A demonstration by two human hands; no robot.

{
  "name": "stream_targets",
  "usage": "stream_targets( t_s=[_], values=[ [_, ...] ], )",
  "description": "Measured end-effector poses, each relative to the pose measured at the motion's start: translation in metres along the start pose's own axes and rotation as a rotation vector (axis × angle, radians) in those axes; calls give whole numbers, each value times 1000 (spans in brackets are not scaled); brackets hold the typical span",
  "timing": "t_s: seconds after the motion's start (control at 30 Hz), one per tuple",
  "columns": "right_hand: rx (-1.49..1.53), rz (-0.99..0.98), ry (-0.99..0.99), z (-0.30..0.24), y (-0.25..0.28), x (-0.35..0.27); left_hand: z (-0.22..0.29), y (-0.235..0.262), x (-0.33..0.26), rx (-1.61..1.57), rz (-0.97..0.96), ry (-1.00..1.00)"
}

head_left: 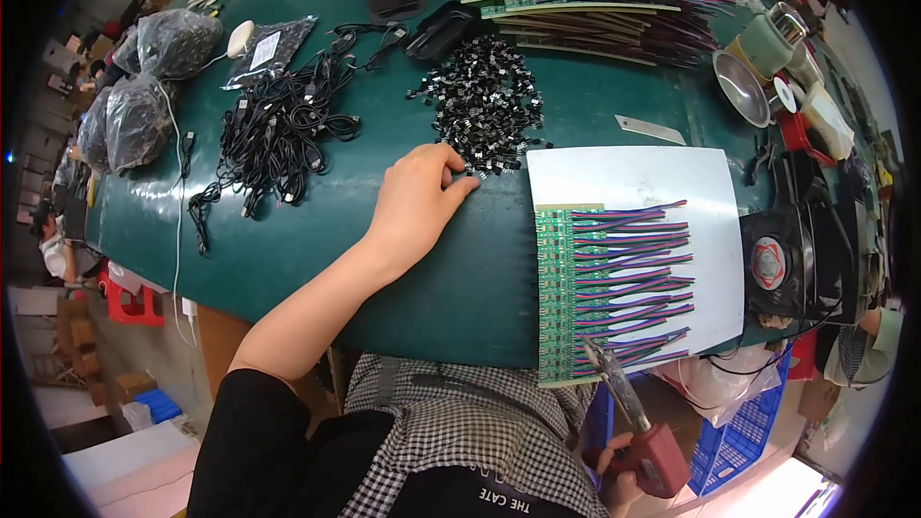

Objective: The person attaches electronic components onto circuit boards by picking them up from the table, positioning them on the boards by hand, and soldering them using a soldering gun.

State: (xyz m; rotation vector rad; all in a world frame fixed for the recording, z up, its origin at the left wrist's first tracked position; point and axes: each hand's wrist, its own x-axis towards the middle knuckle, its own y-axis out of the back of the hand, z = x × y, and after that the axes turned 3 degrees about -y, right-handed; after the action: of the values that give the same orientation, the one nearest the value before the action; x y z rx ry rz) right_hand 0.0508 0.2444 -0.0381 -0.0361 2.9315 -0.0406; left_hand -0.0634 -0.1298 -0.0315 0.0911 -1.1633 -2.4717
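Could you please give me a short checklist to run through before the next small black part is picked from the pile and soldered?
1. Left hand at the heap of small black parts: ok, its fingertips touch the heap's near edge.
2. A part actually pinched: cannot tell, the fingers hide it.
3. Right hand holding the red-handled soldering iron: ok, gripped at the handle.
4. Iron tip at the green circuit board strip with coloured wires: ok, it points at the strip's lower end.
5. Strip lying on the white sheet: ok, flat, wires fanned to the right.
6. Tip hot and tinned: cannot tell.
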Motion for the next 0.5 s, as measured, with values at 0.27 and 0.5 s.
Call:
stream_targets(
  t_s=[0.27,0.5],
  values=[
    [-13,-27,-13,10,14,-7,5,2,-2,-191,-16,35],
    [186,-131,-136,-13,0,-6,30,12,-54,-845,-330,301]
  ],
)
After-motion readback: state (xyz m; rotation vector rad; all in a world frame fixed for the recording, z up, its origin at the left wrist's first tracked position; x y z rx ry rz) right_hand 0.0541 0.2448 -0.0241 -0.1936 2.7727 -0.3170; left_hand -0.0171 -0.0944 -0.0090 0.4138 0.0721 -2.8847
